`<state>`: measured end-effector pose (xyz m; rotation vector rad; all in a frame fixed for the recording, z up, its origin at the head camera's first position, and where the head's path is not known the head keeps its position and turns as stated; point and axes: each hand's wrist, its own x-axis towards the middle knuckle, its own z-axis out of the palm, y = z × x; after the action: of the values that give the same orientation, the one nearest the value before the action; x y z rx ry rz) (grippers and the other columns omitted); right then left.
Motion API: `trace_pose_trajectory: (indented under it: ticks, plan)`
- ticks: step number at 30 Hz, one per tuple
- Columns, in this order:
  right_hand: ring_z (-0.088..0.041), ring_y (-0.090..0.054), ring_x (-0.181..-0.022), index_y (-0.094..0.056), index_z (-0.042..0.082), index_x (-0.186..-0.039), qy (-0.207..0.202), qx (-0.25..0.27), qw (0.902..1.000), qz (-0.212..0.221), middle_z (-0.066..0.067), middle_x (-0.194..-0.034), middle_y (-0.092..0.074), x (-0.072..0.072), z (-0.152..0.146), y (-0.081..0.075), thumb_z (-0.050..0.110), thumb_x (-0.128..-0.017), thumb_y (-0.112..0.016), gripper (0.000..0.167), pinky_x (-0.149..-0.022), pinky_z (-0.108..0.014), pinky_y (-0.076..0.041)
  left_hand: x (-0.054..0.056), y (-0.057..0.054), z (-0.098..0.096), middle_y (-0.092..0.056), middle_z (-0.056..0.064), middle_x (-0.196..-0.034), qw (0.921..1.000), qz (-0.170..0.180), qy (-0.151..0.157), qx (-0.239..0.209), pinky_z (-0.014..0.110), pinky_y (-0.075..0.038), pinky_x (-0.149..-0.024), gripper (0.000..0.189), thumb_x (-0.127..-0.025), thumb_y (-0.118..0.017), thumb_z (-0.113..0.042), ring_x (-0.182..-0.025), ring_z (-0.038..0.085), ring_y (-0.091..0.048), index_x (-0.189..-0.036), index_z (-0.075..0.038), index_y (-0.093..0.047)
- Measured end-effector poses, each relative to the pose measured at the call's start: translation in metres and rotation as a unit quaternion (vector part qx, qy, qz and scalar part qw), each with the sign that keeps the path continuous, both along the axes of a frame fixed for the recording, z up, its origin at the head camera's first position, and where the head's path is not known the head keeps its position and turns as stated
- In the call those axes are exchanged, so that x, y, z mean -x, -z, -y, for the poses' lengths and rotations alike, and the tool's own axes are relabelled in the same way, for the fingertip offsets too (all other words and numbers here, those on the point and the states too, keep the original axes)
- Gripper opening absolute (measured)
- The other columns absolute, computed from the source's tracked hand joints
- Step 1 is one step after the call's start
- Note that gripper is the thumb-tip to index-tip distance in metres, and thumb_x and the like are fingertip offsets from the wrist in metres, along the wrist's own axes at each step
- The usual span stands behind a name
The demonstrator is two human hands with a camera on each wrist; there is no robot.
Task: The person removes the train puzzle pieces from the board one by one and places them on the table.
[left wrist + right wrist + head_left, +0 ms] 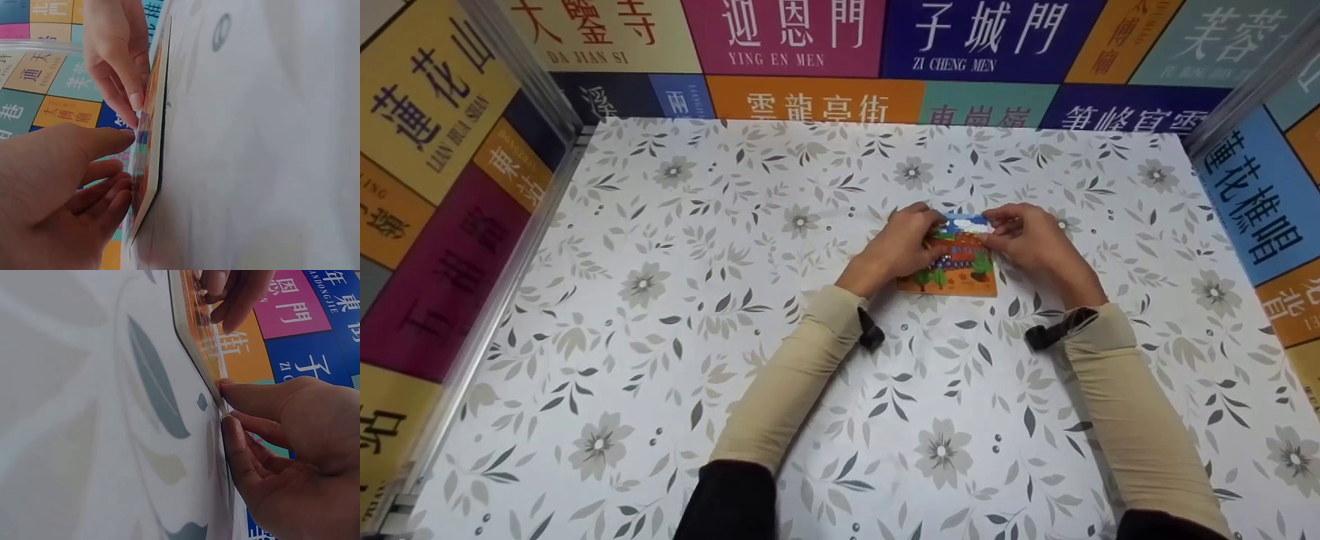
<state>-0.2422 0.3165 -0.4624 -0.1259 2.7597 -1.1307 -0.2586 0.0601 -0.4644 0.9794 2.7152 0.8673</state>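
A thin rectangular picture board (949,281) lies on the patterned tabletop, printed with a bright cartoon scene of blue sky, green trees and orange ground. Its pale thick edge (153,188) shows in the left wrist view, and a shiny, see-through layer seems to cover its face. My left hand (901,241) rests over the board's left side, thumb extended across the picture and fingers loosely bent at the surface. At the far right corner, my right hand (1027,238) pinches the edge between thumb (253,398) and forefinger. Whether it grips the board or its covering is hard to tell.
White cloth or paper with grey flowers and leaves covers the table (675,405). Colourful panels with large characters (802,37) stand behind it and on both sides. Each wrist wears a small black camera (871,330).
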Motion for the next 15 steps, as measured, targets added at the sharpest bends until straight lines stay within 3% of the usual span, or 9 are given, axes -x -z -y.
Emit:
trace_pose_trajectory:
  ticks: [4, 10, 15]
  plan:
    - [-0.008, -0.066, -0.093, -0.068, 0.005, -0.144, 0.001, -0.002, 1.0, -0.003, -0.023, -0.121, -0.074, 0.001, -0.001, 0.001, 0.022, -0.101, -0.079, 0.047, -0.077, -0.01, -0.049, 0.004, 0.001, -0.008, -0.066, 0.01, -0.136, 0.9999, -0.006, -0.008, 0.005, 0.036, -0.05, -0.114, 0.046, -0.105, -0.073, -0.03, -0.125, 0.024, -0.063, -0.144, -0.006, -0.067]
    - [-0.023, -0.07, -0.104, -0.068, 0.004, -0.144, -0.007, -0.015, 0.9998, -0.015, -0.024, -0.124, -0.074, 0.0, -0.001, 0.002, 0.021, -0.102, -0.077, 0.046, -0.078, -0.009, -0.047, 0.006, 0.001, -0.017, -0.066, 0.008, -0.142, 0.9992, -0.023, -0.015, 0.028, 0.038, -0.05, -0.115, 0.047, -0.106, -0.072, -0.032, -0.132, 0.026, -0.061, -0.147, -0.01, -0.065]
    - [-0.011, -0.067, -0.095, -0.069, 0.004, -0.143, -0.006, -0.01, 0.9997, -0.022, -0.024, -0.122, -0.075, 0.0, -0.002, 0.002, 0.017, -0.101, -0.077, 0.045, -0.077, -0.01, -0.047, 0.007, -0.003, -0.022, -0.065, 0.005, -0.144, 0.9979, -0.021, -0.018, 0.059, 0.04, -0.054, -0.112, 0.047, -0.107, -0.071, -0.034, -0.133, 0.026, -0.06, -0.149, -0.014, -0.063]
